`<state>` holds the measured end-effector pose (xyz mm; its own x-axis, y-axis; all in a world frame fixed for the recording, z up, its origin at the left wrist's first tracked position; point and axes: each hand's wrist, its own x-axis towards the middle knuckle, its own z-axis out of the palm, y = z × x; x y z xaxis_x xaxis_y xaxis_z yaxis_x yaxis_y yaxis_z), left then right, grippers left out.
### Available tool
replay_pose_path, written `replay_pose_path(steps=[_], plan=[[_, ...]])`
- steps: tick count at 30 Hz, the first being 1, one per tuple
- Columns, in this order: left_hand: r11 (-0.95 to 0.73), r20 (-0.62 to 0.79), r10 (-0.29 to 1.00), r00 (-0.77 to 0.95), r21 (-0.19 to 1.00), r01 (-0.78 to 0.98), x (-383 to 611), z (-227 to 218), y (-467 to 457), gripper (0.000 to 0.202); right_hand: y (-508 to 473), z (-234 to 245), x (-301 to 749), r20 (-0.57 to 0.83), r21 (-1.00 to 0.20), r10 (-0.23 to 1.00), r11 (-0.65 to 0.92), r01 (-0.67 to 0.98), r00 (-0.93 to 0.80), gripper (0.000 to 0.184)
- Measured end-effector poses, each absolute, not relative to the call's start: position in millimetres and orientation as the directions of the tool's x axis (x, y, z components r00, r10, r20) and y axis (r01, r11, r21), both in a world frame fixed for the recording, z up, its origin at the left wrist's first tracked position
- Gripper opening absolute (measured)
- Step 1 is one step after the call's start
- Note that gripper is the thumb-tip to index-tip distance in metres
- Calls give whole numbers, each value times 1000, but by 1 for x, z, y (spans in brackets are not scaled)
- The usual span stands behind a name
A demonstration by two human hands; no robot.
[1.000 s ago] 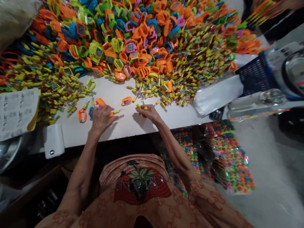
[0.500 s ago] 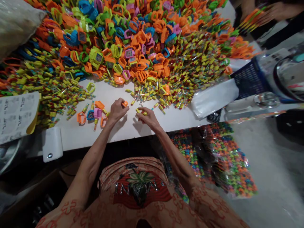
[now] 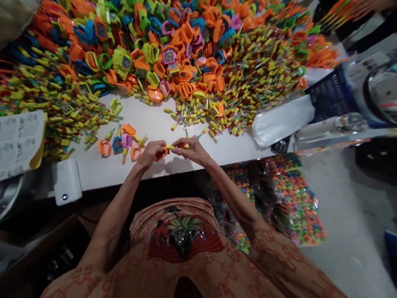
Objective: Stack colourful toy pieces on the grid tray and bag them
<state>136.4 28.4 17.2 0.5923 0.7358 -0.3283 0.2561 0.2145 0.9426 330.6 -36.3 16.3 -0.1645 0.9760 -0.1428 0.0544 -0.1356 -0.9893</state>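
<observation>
My left hand (image 3: 150, 153) is closed on an orange toy watch (image 3: 161, 154) near the front edge of the white table (image 3: 155, 169). My right hand (image 3: 192, 150) pinches a small yellow candy tube (image 3: 171, 147) and holds its end against the watch. Both hands meet just above the table. To the left of my left hand lies a small cluster of watches and tubes (image 3: 122, 142), orange, blue and pink. Just beyond my hands a heap of yellow candy tubes (image 3: 214, 111) spreads over the table.
A huge pile of coloured toy watches (image 3: 161, 45) covers the far table. A printed sheet (image 3: 18, 142) lies at left, a white box (image 3: 65, 182) at the front edge. A stack of clear bags (image 3: 279, 122) and a blue basket (image 3: 331, 97) sit right. Filled packets (image 3: 285, 194) lie below.
My left hand picked an orange watch off the table and drew it back toward me. My right hand came in with a yellow tube, and the two hands now meet.
</observation>
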Motion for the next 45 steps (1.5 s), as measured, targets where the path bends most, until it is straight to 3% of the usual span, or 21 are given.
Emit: replay_pose_path(steps=[6, 10, 15, 20, 24, 29, 33, 40, 45], plan=[[203, -370, 616, 696, 928, 314, 133, 20, 30, 18, -35, 22, 337, -172, -984, 933, -152, 88, -316, 51], [212, -378, 581, 720, 925, 314, 132, 21, 31, 18, -37, 18, 339, -195, -980, 934, -176, 89, -299, 49], [251, -399, 554, 731, 917, 310, 135, 24, 29, 17, -42, 14, 338, -43, -993, 977, -20, 115, -207, 43], [351, -437, 504, 745, 892, 286, 141, 25, 28, 16, -47, 17, 341, 88, -951, 970, 150, 271, -227, 26], [435, -477, 451, 754, 856, 281, 141, 19, 29, 18, -53, 17, 339, 141, -869, 957, 243, 431, -253, 9], [444, -483, 387, 785, 844, 301, 132, 15, 24, 40, -64, 22, 334, 139, -710, 943, 309, 633, -304, 10], [359, -442, 385, 810, 880, 310, 121, 16, 22, 48, -70, 22, 327, 203, -603, 910, 407, 686, -361, 18], [169, -402, 452, 796, 915, 366, 85, 22, 28, 39, -64, 7, 292, 300, -390, 843, 536, 749, -446, 28], [142, -446, 414, 793, 892, 428, 71, 30, 37, 44, -50, 12, 279, 248, -305, 802, 597, 742, -544, 25]])
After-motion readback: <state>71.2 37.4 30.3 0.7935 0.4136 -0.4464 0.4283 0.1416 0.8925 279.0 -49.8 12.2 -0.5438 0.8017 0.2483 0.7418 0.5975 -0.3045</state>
